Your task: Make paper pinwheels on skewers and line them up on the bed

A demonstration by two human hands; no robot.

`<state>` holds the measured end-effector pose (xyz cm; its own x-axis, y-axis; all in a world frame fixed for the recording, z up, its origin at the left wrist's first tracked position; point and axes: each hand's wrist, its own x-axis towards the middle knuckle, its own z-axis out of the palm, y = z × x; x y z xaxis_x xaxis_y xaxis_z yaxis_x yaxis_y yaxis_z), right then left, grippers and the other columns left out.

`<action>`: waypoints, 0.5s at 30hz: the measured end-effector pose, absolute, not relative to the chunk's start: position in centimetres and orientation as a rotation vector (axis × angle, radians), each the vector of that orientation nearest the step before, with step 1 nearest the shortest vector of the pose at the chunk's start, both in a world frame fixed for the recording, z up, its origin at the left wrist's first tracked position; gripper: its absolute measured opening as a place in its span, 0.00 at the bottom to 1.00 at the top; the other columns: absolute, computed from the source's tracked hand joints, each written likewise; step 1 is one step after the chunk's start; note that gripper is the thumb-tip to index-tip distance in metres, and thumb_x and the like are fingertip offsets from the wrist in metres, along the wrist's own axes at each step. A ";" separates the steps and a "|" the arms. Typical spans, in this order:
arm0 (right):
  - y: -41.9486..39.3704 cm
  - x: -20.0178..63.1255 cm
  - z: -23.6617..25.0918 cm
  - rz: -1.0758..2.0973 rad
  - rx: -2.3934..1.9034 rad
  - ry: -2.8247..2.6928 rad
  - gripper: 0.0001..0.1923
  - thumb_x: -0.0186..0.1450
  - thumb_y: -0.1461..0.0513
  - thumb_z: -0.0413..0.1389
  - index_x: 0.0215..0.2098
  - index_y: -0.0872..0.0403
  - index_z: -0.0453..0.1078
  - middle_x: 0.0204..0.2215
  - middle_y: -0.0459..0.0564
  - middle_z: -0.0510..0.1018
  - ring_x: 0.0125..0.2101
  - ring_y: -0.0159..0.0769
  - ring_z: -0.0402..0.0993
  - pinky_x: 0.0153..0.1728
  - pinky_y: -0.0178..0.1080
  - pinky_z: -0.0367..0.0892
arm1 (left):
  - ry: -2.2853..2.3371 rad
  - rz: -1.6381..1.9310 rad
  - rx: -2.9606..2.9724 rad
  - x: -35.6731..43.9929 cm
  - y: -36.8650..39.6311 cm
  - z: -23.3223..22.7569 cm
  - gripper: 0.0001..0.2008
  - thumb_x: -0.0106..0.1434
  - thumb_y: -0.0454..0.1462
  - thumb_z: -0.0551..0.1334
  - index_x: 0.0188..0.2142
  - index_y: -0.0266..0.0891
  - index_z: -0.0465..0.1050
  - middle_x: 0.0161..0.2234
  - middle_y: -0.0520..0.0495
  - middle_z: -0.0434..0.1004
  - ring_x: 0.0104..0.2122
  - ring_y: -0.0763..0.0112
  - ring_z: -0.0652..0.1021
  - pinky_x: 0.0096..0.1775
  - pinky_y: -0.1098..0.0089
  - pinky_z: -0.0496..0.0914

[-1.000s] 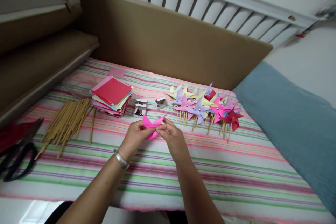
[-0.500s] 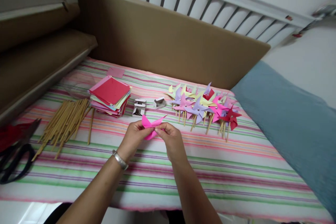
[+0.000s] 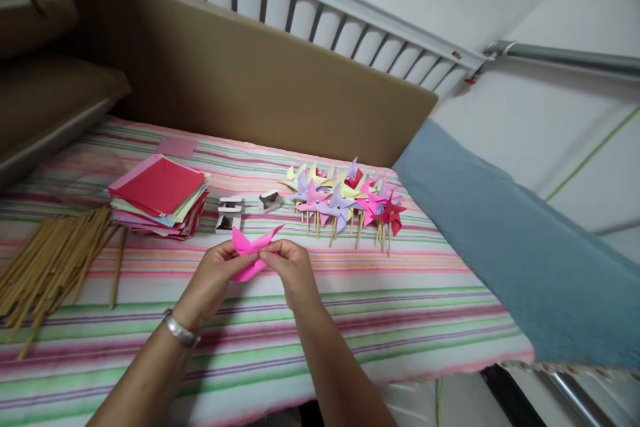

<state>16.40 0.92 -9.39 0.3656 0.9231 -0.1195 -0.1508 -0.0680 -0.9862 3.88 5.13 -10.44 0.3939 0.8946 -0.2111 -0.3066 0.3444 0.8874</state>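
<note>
Pink paper (image 3: pixel 249 248), cut and partly folded into pinwheel points, sits pinched between both hands just above the striped cloth (image 3: pixel 350 307) on the bench. Left hand (image 3: pixel 213 277) grips it from the left side, fingers closed on the paper's middle, a metal bracelet (image 3: pixel 181 331) on the wrist. Right hand (image 3: pixel 293 267) meets it from the other side, fingertips narrow and pressed at the same centre, likely to keep the folded tips gathered at one spot.

Supplies lie in a row behind the hands, within reach: bundle of wooden sticks (image 3: pixel 50 260) far left, stack of coloured paper squares (image 3: pixel 157 197) beside it, two small metal boxes (image 3: pixel 229 213) near the middle. Finished pinwheels (image 3: pixel 345 200) are heaped to the right, sticks pointing toward the person, well apart from the raw stock, so done work stays separate. Blue blanket (image 3: pixel 500 247) borders the right edge.
</note>
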 end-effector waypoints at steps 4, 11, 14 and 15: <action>0.9 16.4 -9.4 1.073 -1.320 -0.763 0.05 0.47 0.62 0.62 0.20 0.54 0.71 0.18 0.43 0.73 0.22 0.30 0.66 0.27 0.34 0.60 | 0.818 0.912 0.903 4.0 5.1 -10.6 0.11 0.43 0.37 0.71 0.28 0.35 0.78 0.23 0.49 0.78 0.24 0.73 0.73 0.29 0.74 0.66; 1.0 16.5 -9.6 1.026 -1.342 -0.791 0.05 0.48 0.61 0.62 0.20 0.55 0.71 0.17 0.42 0.72 0.20 0.29 0.63 0.26 0.34 0.59 | 0.809 0.936 0.923 4.1 4.9 -10.2 0.11 0.43 0.37 0.71 0.28 0.36 0.79 0.25 0.48 0.79 0.25 0.72 0.73 0.30 0.73 0.66; 1.0 16.5 -10.0 1.007 -1.345 -0.816 0.06 0.49 0.61 0.62 0.20 0.54 0.71 0.17 0.42 0.72 0.20 0.29 0.63 0.25 0.34 0.59 | 0.827 0.941 0.934 4.1 4.9 -10.1 0.11 0.43 0.38 0.71 0.28 0.36 0.79 0.25 0.48 0.79 0.25 0.72 0.73 0.30 0.72 0.65; 0.9 16.5 -10.2 1.001 -1.344 -0.826 0.06 0.49 0.60 0.62 0.20 0.54 0.71 0.17 0.42 0.73 0.20 0.29 0.64 0.26 0.35 0.60 | 0.830 0.947 0.935 4.1 4.9 -10.2 0.11 0.43 0.38 0.71 0.28 0.36 0.79 0.25 0.48 0.79 0.25 0.72 0.73 0.30 0.72 0.65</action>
<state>16.50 0.94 -10.15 0.3759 0.9235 -0.0760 -0.1015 -0.0405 -0.9940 4.09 4.88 -10.15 0.3571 0.9185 -0.1699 -0.2893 0.2816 0.9149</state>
